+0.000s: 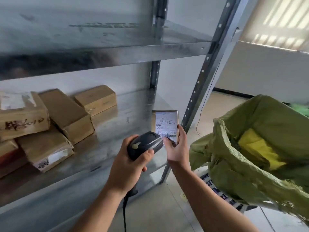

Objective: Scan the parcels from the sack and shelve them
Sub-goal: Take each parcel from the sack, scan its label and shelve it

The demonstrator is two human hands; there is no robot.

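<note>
- The small parcel point(166, 122) is near the middle of the view. It is up in the air in front of the shelf point(127, 113), at 1 o'clock from the scanner point(145, 144).
- The right hand point(177, 149) holds the parcel by its bottom part. The thumb lies on the front and the fingers curl round the side edge.
- The left hand point(132, 162) is wrapped round the scanner, whose nose points at the white label.
- The parcel looks like a little brown box. One hand lifts it with ease, so I think it is light.
- It looks stiff, with flat sides, so it should not bend or sag.
- The label looks shiny, so it may be a bit slippery under the thumb.
- Holding it low by the edges is a good idea, because the bar code stays clear.
- The brown boxes point(66, 114) lie on the shelf at 9 o'clock.
- The green sack point(250, 173) is at 4 o'clock, open, with a yellow parcel point(260, 148) inside. That one looks soft, like a bag.
</note>
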